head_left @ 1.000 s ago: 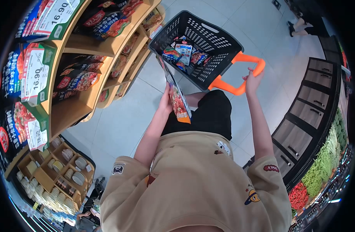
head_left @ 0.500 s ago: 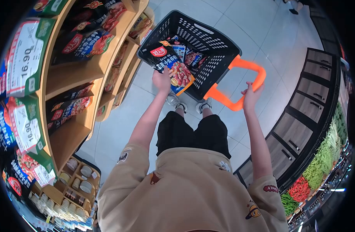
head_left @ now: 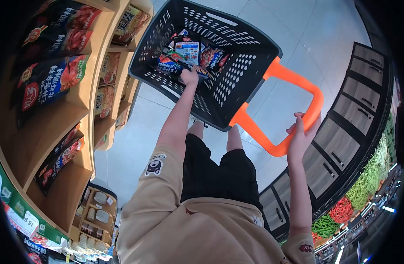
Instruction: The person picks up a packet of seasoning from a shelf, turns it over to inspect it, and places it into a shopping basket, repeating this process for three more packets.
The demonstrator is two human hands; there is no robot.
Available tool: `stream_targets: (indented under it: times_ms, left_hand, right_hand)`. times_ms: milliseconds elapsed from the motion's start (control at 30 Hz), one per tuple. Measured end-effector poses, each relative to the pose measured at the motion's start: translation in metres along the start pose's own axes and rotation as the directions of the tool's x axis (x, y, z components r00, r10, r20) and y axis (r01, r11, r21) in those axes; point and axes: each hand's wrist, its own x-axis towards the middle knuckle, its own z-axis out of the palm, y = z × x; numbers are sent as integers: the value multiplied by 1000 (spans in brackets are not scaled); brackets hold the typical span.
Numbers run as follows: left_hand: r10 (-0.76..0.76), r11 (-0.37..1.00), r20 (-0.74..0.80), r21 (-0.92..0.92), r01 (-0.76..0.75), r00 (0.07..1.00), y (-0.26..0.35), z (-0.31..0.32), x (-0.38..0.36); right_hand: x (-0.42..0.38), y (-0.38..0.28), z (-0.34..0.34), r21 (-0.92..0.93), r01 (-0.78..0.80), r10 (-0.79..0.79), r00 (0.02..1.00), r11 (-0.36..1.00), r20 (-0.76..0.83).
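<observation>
1. Where the near edge of the black basket [head_left: 259, 70] comes close to the person's knees, the legs in dark shorts [head_left: 219, 176] bound the room below; its left corner lies just beside the wooden shelf [head_left: 74, 110] as seen from above.
2. Tiled floor [head_left: 140, 145] extends beyond the basket's far rim and along its right side, giving room to move between it and the drawer cabinets [head_left: 334, 141].
3. The left hand [head_left: 190, 76] reaches over the near-left rim into the basket, fingers bent at the blue-and-black packet [head_left: 169, 65]; whether they grip it or only touch it cannot be told.
4. The right hand [head_left: 301, 136] is clamped on the outer corner of the orange handle [head_left: 294, 80].
5. Beside the blue-and-black packet, inside the basket, lie a white-panelled packet [head_left: 187, 52] and a red-pictured packet [head_left: 212, 58]. At least three are distinguishable; overlap prevents an exact count.
6. Surroundings: on the shelf, dark packs [head_left: 52, 83] stand in an upper compartment, with at least two more in a lower one; green peppers [head_left: 325, 226] and red peppers [head_left: 342, 210] form one heap each above the cabinets.
7. Count: one basket, one handle, two hands.
</observation>
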Motion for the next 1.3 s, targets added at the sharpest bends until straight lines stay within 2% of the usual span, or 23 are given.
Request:
stream_targets:
  times_ms: [67, 100, 133, 200, 267, 333, 400, 467, 500, 533, 567, 600, 667, 733, 767, 900, 933, 1000, 1033, 1067, 1133, 1200, 1300]
  left_hand:
    - [-50, 998, -6, 32, 51, 999, -12, 11, 2]
    - [-239, 955, 190, -132, 266, 952, -17, 13, 4]
    - [-365, 839, 401, -249, 484, 840, -21, 15, 7]
    - [-324, 809, 498, -295, 508, 804, -17, 10, -6]
    - [-322, 696, 584, -387, 605, 745, -7, 9, -18]
    - [-203, 731, 685, -370, 574, 700, -6, 7, -28]
    - [-164, 803, 720, -299, 515, 674, 0, 2, -38]
    - [-182, 860, 632, -270, 433, 754, -2, 2, -44]
    - [-180, 859, 626, -276, 431, 759, -7, 5, -37]
    - [-136, 943, 437, -217, 251, 889, -13, 7, -28]
    - [-56, 991, 240, -107, 84, 969, -21, 10, -18]
    - [-141, 960, 350, -179, 214, 926, -22, 3, -2]
    - [-350, 923, 190, -94, 372, 917, -19, -7, 18]
    - [-483, 874, 147, 140, 466, 863, -15, -17, 30]
    - [-436, 897, 352, 240, 371, 828, -5, -39, 32]
    - [-565, 825, 332, 194, 531, 756, -26, 2, 54]
    - [-565, 825, 337, 195, 531, 753, -31, 11, 59]
    - [-633, 770, 271, 119, 627, 726, -38, 22, 66]
    - [-610, 788, 279, 111, 606, 742, -44, 26, 71]
    - [-565, 801, 407, 63, 595, 718, -36, 12, 69]
    - [-577, 815, 318, 162, 557, 752, -52, 28, 78]
    - [-590, 794, 282, 34, 607, 757, -76, 53, 90]
    - [-558, 810, 322, 12, 586, 765, -87, 58, 93]
  right_hand:
    - [0, 2, -1, -16, -11, 11, 1000, 1000, 2]
    - [0, 3, -1, -30, -20, 19, 1000, 999, -7]
    - [0, 3, -1, -42, -24, 24, 1000, 999, -17]
    - [0, 3, -3, -31, -19, 19, 1000, 999, -2]
    - [0, 1, -1, -17, -5, 5, 1000, 1000, 15]
    - [-1, -4, 4, -3, -5, 6, 1000, 1000, 21]
    - [-3, -8, 7, 8, -6, 6, 1000, 1000, 24]
    - [-5, -11, 11, 27, -21, 21, 1000, 999, 16]
    - [-4, -12, 12, 31, -15, 15, 1000, 999, 21]
    - [-6, -12, 12, 20, -9, 9, 1000, 1000, 13]
    - [-8, -11, 12, 6, -9, 9, 1000, 1000, 8]
    - [-9, -10, 13, 3, -13, 13, 1000, 1000, 15]
    - [-9, -10, 15, 11, 4, -4, 1000, 1000, 3]
    - [-9, -7, 17, 9, 0, 0, 1000, 1000, -1]
    - [-11, -8, 17, 9, -5, 5, 1000, 1000, -4]
    - [-11, -11, 23, -5, -27, 27, 999, 1000, -28]
    - [-10, -11, 25, -10, -28, 27, 999, 1000, -30]
    - [-10, -12, 26, -7, -44, 43, 998, 999, -37]
    - [-9, -12, 28, -12, -45, 44, 998, 999, -43]
    - [-9, -12, 28, -11, -44, 44, 998, 999, -37]
    - [-10, -11, 29, -18, -42, 42, 998, 999, -37]
    - [-11, -10, 29, -12, -34, 33, 999, 999, -33]
    - [-12, -11, 30, -12, -37, 37, 999, 999, -41]
